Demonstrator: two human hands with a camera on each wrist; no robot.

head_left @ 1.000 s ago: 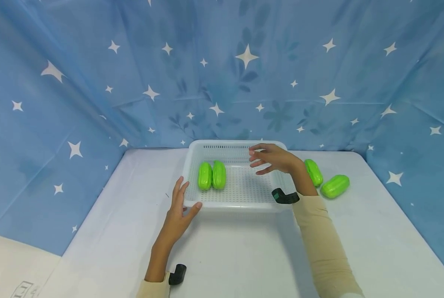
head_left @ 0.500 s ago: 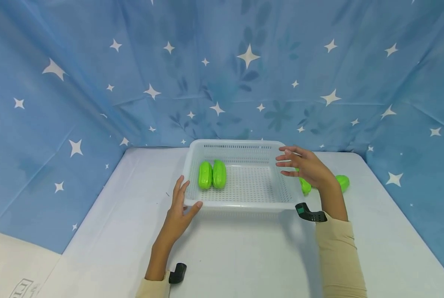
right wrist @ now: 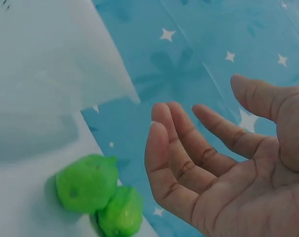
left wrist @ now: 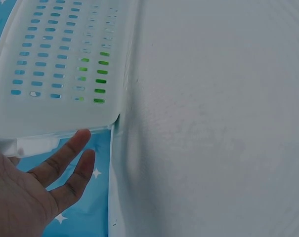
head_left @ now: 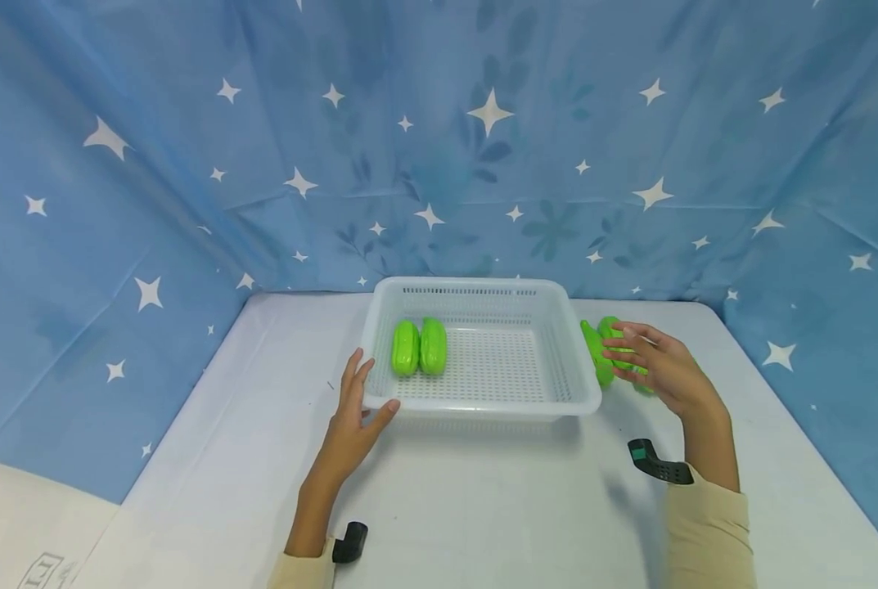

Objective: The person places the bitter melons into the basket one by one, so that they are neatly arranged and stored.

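1. Head view: swung the right hand away from above the basket and out past its right side, by the outer gourds on the counter.
2. In the right wrist view, see that hand with fingers spread and loosely bent, with thumb well apart, holding nothing; looks apart from the gourds.
3. Kept the left hand at the basket's near left corner, with fingers nearly straight along the side and thumb at the front rim, touching but holding no gourd.
4. Find two inner gourds side by side at the basket's left end, unmoved.
5. Count three outer gourds right of the basket, one just beside it, two partly covered by the right hand.
6. Read this, as a judgement, as a turn from the basket's inside to the loose gourds: two in, three out, none in hand.
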